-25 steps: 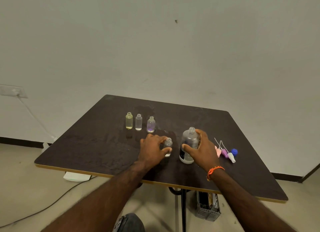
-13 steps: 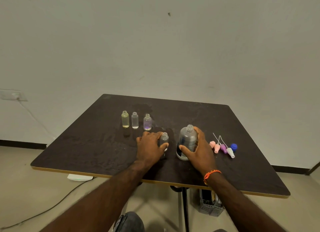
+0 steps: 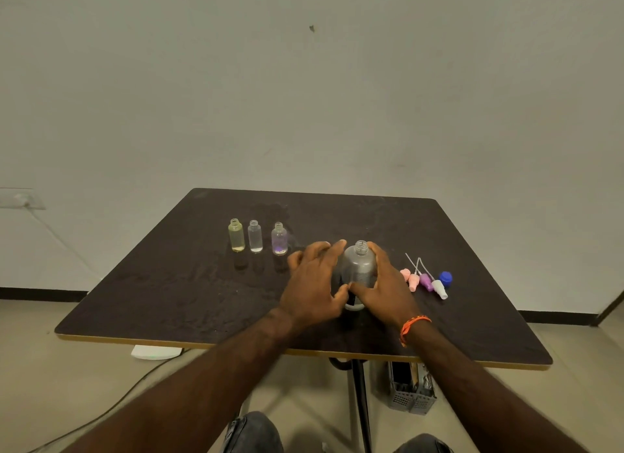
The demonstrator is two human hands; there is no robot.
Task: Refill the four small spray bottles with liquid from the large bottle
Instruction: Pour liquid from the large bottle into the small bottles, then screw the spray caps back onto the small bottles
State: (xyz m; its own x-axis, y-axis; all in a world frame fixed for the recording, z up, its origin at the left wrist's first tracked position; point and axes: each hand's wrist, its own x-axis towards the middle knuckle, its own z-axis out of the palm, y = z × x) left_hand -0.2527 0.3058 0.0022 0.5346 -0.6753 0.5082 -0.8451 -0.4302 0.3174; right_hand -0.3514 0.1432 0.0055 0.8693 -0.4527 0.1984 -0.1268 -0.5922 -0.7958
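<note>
Clear large bottle (image 3: pixel 360 267) uncapped, upright between both hands.

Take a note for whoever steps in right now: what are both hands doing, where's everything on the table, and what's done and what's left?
Right hand grips the large bottle, uncapped and upright on the table.
Left hand is open, fingers spread, against the bottle's left side.
Three small bottles, yellowish, clear and purple-tinted, stand uncapped in a row, far left. The fourth is not visible, possibly behind the left hand.
Spray tops and a blue cap lie to the right of the large bottle.
Done: bottles opened. Fill levels are unclear.
Left: pour, then fit the tops.
</note>
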